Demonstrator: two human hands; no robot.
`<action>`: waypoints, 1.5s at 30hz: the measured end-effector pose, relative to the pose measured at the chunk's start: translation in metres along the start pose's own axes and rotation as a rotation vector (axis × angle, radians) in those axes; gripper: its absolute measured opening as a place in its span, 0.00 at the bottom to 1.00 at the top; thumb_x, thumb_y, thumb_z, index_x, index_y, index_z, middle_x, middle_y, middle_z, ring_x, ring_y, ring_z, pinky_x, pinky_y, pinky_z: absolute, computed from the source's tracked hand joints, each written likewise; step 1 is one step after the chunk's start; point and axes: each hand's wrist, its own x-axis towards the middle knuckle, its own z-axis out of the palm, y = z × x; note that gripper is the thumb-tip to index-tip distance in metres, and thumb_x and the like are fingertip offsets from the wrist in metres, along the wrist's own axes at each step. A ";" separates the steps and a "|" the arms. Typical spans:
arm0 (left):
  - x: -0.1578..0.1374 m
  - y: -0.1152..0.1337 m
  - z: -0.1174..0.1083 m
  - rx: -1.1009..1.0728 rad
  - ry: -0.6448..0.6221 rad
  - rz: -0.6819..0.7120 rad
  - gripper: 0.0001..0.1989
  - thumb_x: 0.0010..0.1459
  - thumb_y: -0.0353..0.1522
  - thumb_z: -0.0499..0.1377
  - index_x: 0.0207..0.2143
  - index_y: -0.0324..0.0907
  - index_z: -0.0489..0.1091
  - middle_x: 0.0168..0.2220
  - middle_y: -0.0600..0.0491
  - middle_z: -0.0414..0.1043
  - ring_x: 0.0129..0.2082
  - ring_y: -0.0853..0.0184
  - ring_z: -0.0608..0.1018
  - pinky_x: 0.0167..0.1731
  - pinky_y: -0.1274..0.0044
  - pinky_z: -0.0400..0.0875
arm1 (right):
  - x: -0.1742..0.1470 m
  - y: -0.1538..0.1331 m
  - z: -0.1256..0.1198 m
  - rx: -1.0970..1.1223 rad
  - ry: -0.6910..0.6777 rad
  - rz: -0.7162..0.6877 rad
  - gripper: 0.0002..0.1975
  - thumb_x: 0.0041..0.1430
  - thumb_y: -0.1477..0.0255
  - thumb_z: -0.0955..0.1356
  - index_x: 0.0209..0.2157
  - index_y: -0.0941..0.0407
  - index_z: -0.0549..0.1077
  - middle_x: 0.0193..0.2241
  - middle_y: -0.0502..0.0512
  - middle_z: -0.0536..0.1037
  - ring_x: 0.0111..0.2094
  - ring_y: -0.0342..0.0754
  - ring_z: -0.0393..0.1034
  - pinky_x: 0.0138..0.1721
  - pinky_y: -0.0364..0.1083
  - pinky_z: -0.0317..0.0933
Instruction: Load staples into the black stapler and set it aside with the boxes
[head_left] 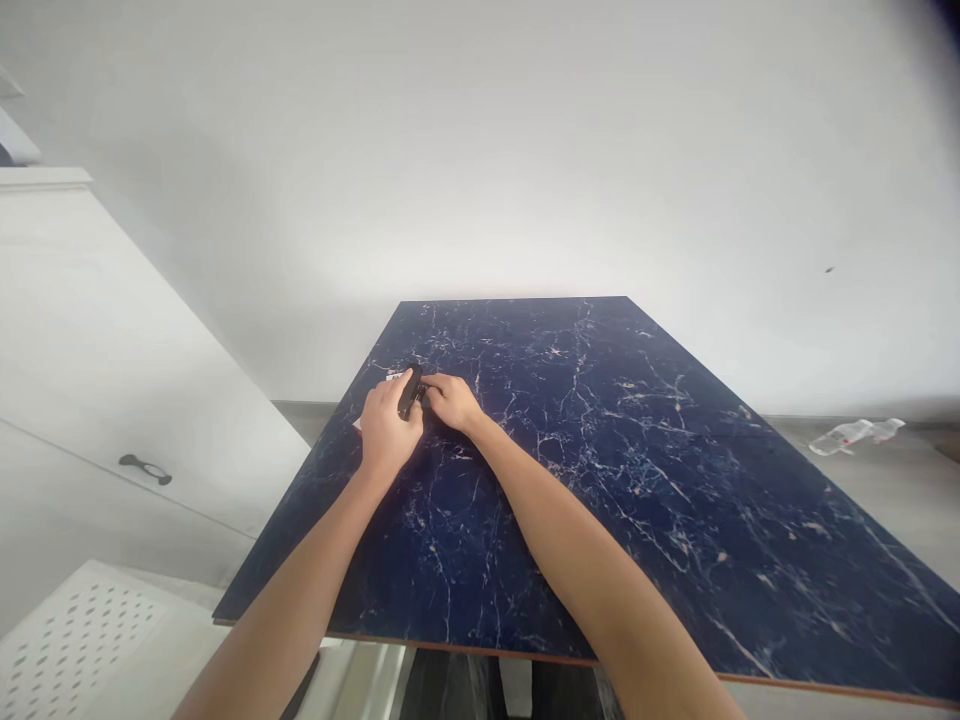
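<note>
On the left part of the dark blue marbled table [540, 480], my left hand [388, 420] is closed around a small black elongated object [409, 392] with a rounded end. Its exact kind is hard to tell because my fingers cover much of it. My right hand [451, 401] meets it from the right, with fingers bent and the index finger and thumb close together at its side. Whatever lies between those fingertips is hidden. Bits of a white paper or card [393, 377] with dark marks show beside and under my left hand.
A white cabinet [127, 330] with a dark handle [146, 468] stands to the left. Below it is a white perforated panel [82, 640]. The table's far edge is near a pale wall [510, 150]. Clear plastic bottles [855, 436] lie on the floor at the right.
</note>
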 end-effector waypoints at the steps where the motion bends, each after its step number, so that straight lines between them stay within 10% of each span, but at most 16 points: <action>1: 0.000 -0.001 0.001 0.002 0.000 0.001 0.24 0.59 0.29 0.58 0.59 0.44 0.69 0.49 0.45 0.76 0.49 0.52 0.77 0.52 0.64 0.71 | 0.000 0.000 0.000 -0.010 -0.010 0.000 0.22 0.63 0.80 0.60 0.50 0.53 0.79 0.47 0.54 0.82 0.47 0.50 0.75 0.54 0.47 0.63; 11: 0.003 -0.007 0.022 0.035 -0.123 0.025 0.25 0.60 0.28 0.57 0.60 0.40 0.68 0.51 0.40 0.75 0.51 0.49 0.76 0.52 0.61 0.70 | -0.005 -0.005 0.005 -0.206 0.106 0.169 0.17 0.61 0.76 0.64 0.51 0.55 0.73 0.42 0.59 0.81 0.41 0.55 0.76 0.44 0.49 0.66; 16: 0.016 -0.020 -0.008 0.114 -0.127 -0.083 0.19 0.61 0.31 0.57 0.53 0.46 0.75 0.50 0.44 0.77 0.50 0.48 0.75 0.50 0.59 0.70 | -0.011 -0.004 0.004 -0.261 0.124 0.178 0.12 0.56 0.78 0.64 0.41 0.55 0.74 0.37 0.56 0.79 0.37 0.52 0.73 0.40 0.47 0.65; 23: 0.027 -0.059 -0.047 0.183 -0.603 -0.414 0.29 0.52 0.40 0.63 0.58 0.49 0.72 0.56 0.45 0.75 0.51 0.47 0.78 0.43 0.65 0.71 | -0.038 -0.018 -0.001 -0.276 0.072 0.068 0.13 0.52 0.81 0.66 0.38 0.55 0.77 0.42 0.57 0.79 0.46 0.53 0.71 0.50 0.48 0.64; 27: 0.030 -0.052 -0.052 0.222 -0.628 -0.488 0.29 0.53 0.41 0.62 0.58 0.48 0.70 0.51 0.48 0.79 0.51 0.49 0.78 0.46 0.64 0.68 | -0.060 -0.023 -0.016 -0.177 0.133 0.173 0.12 0.55 0.79 0.65 0.38 0.54 0.77 0.42 0.56 0.80 0.47 0.54 0.71 0.53 0.51 0.64; 33: 0.022 0.004 -0.051 0.309 -0.164 -0.177 0.20 0.61 0.41 0.57 0.53 0.46 0.73 0.47 0.44 0.78 0.51 0.47 0.73 0.53 0.56 0.59 | -0.111 -0.015 -0.075 -0.175 0.154 0.151 0.12 0.57 0.78 0.65 0.37 0.52 0.78 0.41 0.52 0.82 0.48 0.54 0.72 0.53 0.54 0.65; 38: -0.003 0.051 -0.022 0.239 -0.236 0.095 0.16 0.60 0.39 0.59 0.49 0.45 0.77 0.42 0.44 0.79 0.51 0.45 0.70 0.56 0.53 0.55 | -0.139 -0.003 -0.132 -0.309 0.219 0.089 0.11 0.60 0.76 0.64 0.38 0.52 0.77 0.40 0.54 0.82 0.47 0.56 0.71 0.52 0.55 0.64; 45: -0.014 0.052 -0.008 0.351 -0.246 0.226 0.13 0.62 0.35 0.58 0.45 0.41 0.79 0.45 0.40 0.76 0.54 0.44 0.69 0.62 0.48 0.50 | -0.147 0.013 -0.172 -0.381 0.196 0.132 0.10 0.62 0.75 0.64 0.39 0.52 0.78 0.40 0.54 0.81 0.43 0.55 0.73 0.49 0.53 0.65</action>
